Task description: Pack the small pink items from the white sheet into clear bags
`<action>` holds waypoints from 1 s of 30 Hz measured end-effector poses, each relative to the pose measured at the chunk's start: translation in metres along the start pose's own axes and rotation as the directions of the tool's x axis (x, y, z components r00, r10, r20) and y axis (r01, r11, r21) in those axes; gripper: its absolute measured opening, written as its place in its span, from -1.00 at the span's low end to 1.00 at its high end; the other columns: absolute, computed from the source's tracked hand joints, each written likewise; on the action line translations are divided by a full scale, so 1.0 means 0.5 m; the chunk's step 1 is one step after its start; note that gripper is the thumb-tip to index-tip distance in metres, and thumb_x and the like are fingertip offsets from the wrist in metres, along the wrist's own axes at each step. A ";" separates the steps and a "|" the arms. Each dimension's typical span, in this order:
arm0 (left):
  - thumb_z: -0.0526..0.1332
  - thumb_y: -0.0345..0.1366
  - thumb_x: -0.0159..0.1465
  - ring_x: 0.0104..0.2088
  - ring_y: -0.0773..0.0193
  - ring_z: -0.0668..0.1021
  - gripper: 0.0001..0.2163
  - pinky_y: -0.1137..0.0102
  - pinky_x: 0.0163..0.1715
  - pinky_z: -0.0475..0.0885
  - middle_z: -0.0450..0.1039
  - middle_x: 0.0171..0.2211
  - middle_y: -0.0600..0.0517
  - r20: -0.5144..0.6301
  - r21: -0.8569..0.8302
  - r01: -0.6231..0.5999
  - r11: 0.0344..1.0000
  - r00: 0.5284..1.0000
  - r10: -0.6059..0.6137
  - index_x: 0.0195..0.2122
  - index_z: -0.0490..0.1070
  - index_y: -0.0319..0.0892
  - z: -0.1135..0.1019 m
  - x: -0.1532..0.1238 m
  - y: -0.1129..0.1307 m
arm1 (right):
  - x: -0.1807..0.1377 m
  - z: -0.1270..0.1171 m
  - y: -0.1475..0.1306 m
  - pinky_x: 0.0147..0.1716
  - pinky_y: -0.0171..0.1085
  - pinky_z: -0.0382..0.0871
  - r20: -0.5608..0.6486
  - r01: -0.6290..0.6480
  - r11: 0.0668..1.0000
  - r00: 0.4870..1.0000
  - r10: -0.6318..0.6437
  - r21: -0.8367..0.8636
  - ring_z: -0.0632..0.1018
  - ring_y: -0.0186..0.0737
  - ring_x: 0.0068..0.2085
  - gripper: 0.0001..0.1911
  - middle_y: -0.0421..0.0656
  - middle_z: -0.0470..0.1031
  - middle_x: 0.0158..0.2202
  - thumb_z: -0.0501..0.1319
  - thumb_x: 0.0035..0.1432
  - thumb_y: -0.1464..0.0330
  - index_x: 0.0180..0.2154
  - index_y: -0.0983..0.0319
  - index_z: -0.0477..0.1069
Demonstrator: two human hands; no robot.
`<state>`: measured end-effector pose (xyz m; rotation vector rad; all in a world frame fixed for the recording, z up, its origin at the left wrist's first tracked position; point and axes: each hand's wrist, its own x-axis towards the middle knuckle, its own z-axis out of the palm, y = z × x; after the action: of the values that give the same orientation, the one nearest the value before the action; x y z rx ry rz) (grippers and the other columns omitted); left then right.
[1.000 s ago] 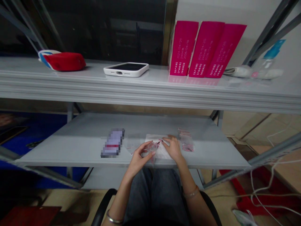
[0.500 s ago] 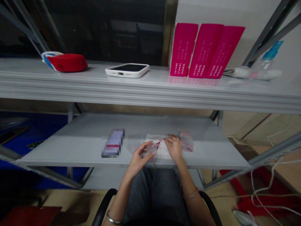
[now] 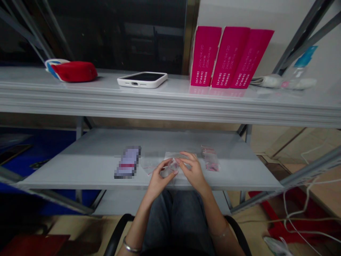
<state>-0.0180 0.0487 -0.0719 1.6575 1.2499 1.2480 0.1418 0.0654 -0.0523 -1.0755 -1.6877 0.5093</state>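
Observation:
My left hand is closed on a small clear plastic bag, its mouth held rounded between thumb and fingers. At the bag's right edge is my right hand, thumb and index finger together; whatever they pinch is too small to make out. Both hands are over a white sheet on the grey lower shelf. To the right lies a row of overlapping small clear bags with pinkish contents. Flat clear bags lie left of my left hand.
A blurred-out phone lies left on the lower shelf. Above, the upper shelf holds a red pouch, a white-cased phone, pink boxes and a spray bottle. White cables hang at right.
My right hand has moved left from the pink bits on the white sheet to the mouth of the bag. My left hand stays nearly in place, holding the bag.

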 end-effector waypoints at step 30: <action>0.29 -0.14 0.08 -0.37 0.29 0.49 -0.78 0.43 -0.31 0.39 0.49 -0.41 0.02 -0.101 -0.252 0.098 0.963 0.987 -0.126 -0.38 0.45 -0.21 0.001 0.005 0.016 | -0.041 -0.003 0.008 -0.24 -0.26 0.39 0.078 -0.331 0.782 0.936 0.343 0.528 0.52 -0.23 -0.30 -0.80 -0.17 0.53 -0.37 0.26 0.02 0.21 -0.38 0.21 0.47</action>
<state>-0.0153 0.0491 -0.0641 1.3354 1.1856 1.3845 0.1463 0.0502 -0.0657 -0.9529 -1.2114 1.1257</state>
